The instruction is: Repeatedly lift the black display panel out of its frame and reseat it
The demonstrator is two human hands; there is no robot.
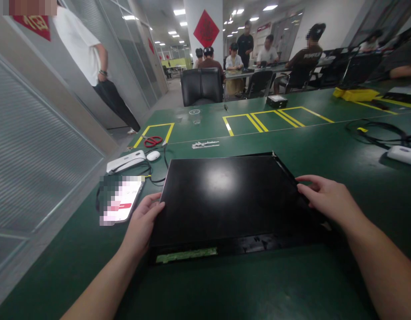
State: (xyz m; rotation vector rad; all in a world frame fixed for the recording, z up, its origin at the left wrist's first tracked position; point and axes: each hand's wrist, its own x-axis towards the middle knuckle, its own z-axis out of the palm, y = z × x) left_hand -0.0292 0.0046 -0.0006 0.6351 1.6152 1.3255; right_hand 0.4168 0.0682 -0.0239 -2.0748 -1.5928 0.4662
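Observation:
A flat black display panel (225,195) lies on the green table (225,289) in front of me, with a green circuit strip (187,255) showing along its near edge. My left hand (141,224) grips the panel's left edge, thumb on top. My right hand (328,198) rests on the right edge, fingers curled over the rim.
A phone (121,202) lies left of the panel, with a white box (125,161), mouse (153,155) and red scissors (152,141) behind it. A clear cup (194,115), small screws (205,144), cables (378,131) and a white device (403,154) lie farther off. People sit at far tables; one stands at left.

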